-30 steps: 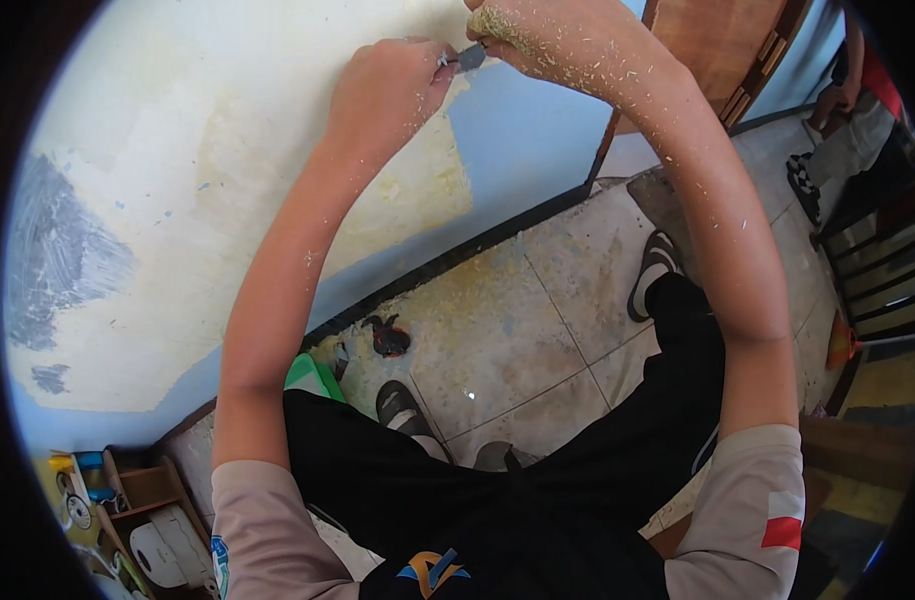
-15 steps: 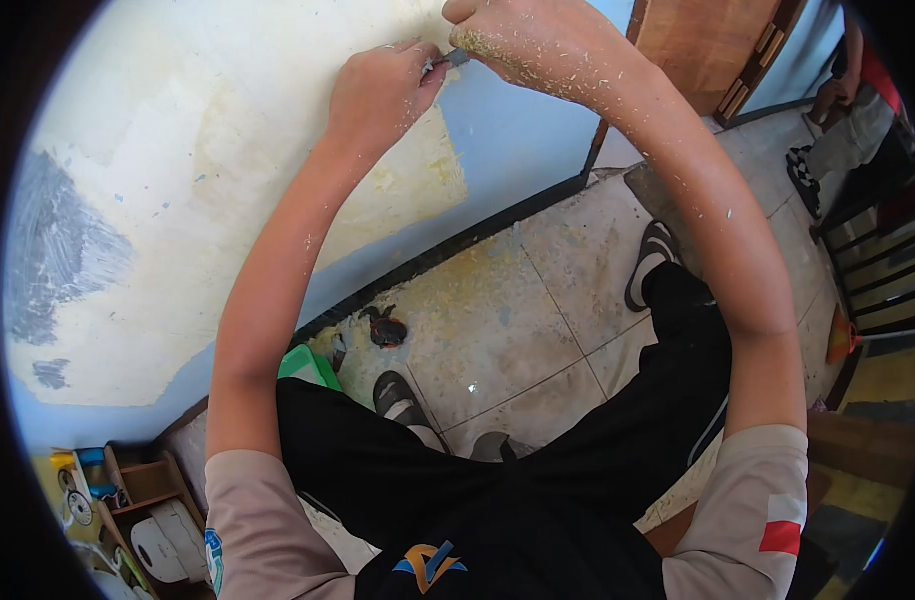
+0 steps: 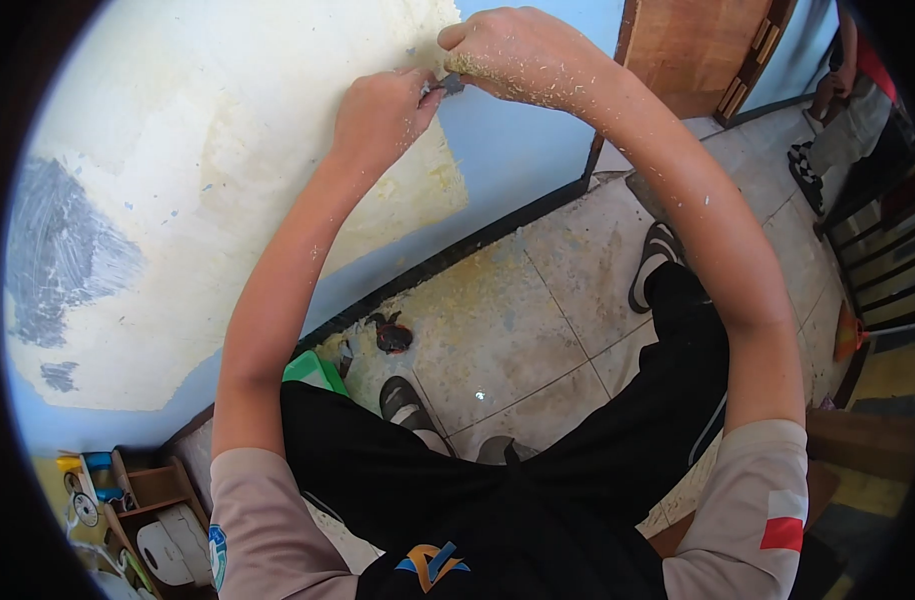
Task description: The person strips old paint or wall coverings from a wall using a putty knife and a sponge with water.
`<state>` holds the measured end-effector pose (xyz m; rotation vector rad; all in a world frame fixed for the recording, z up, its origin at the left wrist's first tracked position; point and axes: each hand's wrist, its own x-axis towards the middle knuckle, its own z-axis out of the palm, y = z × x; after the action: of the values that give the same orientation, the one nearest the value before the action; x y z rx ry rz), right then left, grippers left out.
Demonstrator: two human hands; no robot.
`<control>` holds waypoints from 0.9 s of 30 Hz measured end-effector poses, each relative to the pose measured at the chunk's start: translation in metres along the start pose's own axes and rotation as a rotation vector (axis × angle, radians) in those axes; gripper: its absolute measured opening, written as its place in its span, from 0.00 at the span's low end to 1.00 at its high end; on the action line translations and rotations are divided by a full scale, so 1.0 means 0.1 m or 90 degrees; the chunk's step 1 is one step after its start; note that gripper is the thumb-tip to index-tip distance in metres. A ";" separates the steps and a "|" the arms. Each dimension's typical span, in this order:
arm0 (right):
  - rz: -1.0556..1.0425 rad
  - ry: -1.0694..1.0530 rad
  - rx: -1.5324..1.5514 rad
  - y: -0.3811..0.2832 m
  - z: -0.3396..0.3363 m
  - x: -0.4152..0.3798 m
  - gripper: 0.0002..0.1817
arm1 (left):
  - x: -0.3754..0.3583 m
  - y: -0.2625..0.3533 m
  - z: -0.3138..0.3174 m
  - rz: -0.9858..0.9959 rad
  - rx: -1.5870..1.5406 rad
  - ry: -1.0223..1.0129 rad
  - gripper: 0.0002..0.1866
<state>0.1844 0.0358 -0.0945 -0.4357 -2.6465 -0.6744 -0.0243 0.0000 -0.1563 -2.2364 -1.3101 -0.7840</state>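
Note:
A small flat grey metal scraper shows between my two hands, against the wall where bare cream plaster meets blue paint. My left hand is closed with its fingertips pinching the scraper's left end. My right hand is closed around the other end, its fingers curled and mostly hidden behind the hand. Pale paint flakes stick to my right hand and forearm, with a few on the left. Any handle on the scraper is hidden by my right hand.
Flakes and dust lie on the tiled floor. Near the wall's dark baseboard sit a dark red-black object and a green container. A wooden shelf stands lower left. Another person is at upper right, near a black railing.
Both hands, with the scraper between them, are slightly lower in view, down along the paint edge. The whole view has shifted a little.

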 end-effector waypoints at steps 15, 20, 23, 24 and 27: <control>0.025 -0.022 -0.036 -0.19 -0.46 0.14 0.04 | 0.04 -0.08 -0.07 0.035 -0.026 0.152 0.09; 0.013 -0.009 -0.044 -0.11 -0.32 0.17 0.03 | 0.00 -0.07 -0.07 0.002 0.009 0.114 0.10; -0.004 0.003 -0.038 -0.12 -0.32 0.17 0.05 | 0.01 -0.08 -0.06 0.006 0.015 0.121 0.11; 0.003 -0.014 -0.048 -0.15 -0.31 0.17 0.05 | 0.00 -0.07 -0.06 0.001 -0.002 0.115 0.10; 0.003 -0.004 -0.039 -0.17 -0.28 0.12 0.06 | -0.01 -0.04 -0.06 0.001 -0.020 0.106 0.10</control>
<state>0.1754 0.0100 -0.0732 -0.4627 -2.6361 -0.7554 -0.0295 -0.0023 -0.1522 -2.1437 -1.2252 -0.9753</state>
